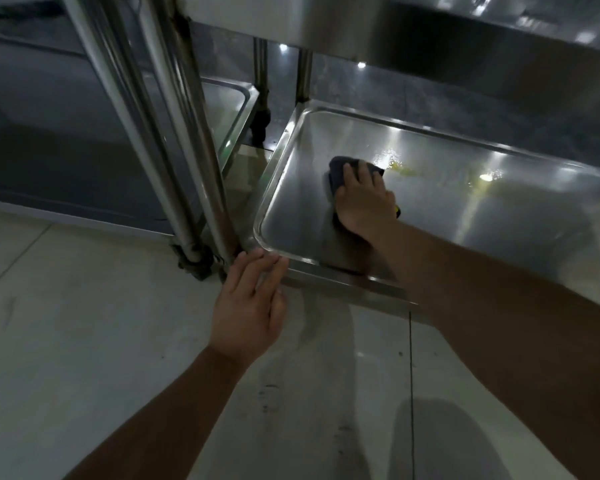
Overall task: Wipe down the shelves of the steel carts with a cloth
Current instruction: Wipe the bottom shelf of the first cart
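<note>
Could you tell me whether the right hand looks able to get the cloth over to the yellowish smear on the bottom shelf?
Probably yes. The right hand already presses the cloth on the shelf, and the yellowish smear lies just beyond it with bare steel between.

Dim, soft-focus scene — overhead lights glare in bright spots on the steel shelf (465, 188); wide-angle bending at edges, shadows on the floor (84, 323).

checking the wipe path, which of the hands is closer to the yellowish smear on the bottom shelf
Right. The right hand presses the dark cloth on the bottom shelf, just left of the yellowish smear. The left hand rests at the shelf's near corner rim, well away from it.
</note>
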A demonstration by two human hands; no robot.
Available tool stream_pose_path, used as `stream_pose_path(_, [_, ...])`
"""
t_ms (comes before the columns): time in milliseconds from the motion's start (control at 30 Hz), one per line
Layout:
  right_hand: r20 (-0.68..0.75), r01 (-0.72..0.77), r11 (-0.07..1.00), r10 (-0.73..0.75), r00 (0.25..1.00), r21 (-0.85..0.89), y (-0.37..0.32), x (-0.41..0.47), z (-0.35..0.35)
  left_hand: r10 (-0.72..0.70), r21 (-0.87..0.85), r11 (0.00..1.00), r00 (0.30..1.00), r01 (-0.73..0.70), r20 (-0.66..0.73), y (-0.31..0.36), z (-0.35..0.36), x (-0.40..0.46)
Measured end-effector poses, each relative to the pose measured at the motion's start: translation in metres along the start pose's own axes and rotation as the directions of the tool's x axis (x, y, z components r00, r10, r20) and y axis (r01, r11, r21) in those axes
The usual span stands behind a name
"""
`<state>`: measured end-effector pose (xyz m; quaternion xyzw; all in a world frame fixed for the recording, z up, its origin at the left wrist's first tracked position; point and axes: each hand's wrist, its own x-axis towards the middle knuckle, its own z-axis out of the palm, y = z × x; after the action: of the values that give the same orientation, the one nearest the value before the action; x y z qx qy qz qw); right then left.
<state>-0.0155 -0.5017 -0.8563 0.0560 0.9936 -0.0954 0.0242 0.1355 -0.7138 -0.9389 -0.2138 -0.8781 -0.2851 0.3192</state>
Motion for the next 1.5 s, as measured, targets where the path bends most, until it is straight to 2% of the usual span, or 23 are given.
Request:
stream_pose_path(133, [-0.013, -0.049, 0.999, 0.049, 0.999, 0.012, -0.002, 0.026, -0.002, 0.014, 0.001, 1.000, 1.000, -0.014, -0.005, 0.001, 0.002, 0.001])
stream_pose_path(267, [0.076, 0.044, 0.999, -0.043, 0.996, -0.002, -0.020, 0.037, -0.006, 0.019, 0.006, 1.000, 1.000, -0.019, -0.017, 0.001, 0.006, -0.001])
stream_pose_path(367, [0.080, 0.100, 0.995, -0.098, 0.992, -0.030, -0.023, 0.035, -0.007, 0.038, 0.011, 0.999, 0.999, -0.038, 0.014, -0.002, 0.002, 0.000])
stream_pose_path(533, [0.043, 0.195, 0.976, -0.192, 0.980, -0.095, -0.019, -0.006, 0.002, 0.039, -0.020, 0.999, 0.996, -0.037, 0.076, -0.004, -0.009, 0.007])
stream_pose_path(733, [0.110, 0.301, 0.943, -0.288, 0.951, -0.141, -0.013, -0.083, 0.001, 0.014, -0.083, 0.997, 0.992, -0.003, 0.128, -0.005, -0.030, 0.009])
stream_pose_path(867, [0.152, 0.361, 0.926, -0.343, 0.927, -0.113, -0.023, -0.114, 0.002, -0.014, -0.024, 1.000, 0.988, 0.018, 0.154, -0.007, -0.032, 0.006])
stream_pose_path(1033, [0.157, 0.396, 0.914, -0.380, 0.912, -0.088, -0.038, -0.099, 0.005, -0.001, 0.049, 0.999, 0.986, -0.007, 0.165, -0.008, -0.027, 0.003])
stream_pose_path(1200, [0.084, 0.274, 0.953, -0.265, 0.961, -0.129, -0.044, -0.041, 0.007, 0.029, 0.037, 0.999, 0.993, -0.033, 0.118, -0.014, -0.021, 0.000])
stream_pose_path(1367, [0.052, 0.162, 0.983, -0.158, 0.986, -0.084, -0.050, 0.017, -0.002, 0.063, 0.018, 0.998, 0.996, -0.064, 0.067, -0.019, -0.013, -0.003])
stream_pose_path(1500, [0.111, 0.132, 0.988, -0.123, 0.986, -0.080, -0.057, 0.056, 0.000, 0.102, 0.035, 0.994, 0.993, -0.105, 0.065, -0.025, -0.014, -0.004])
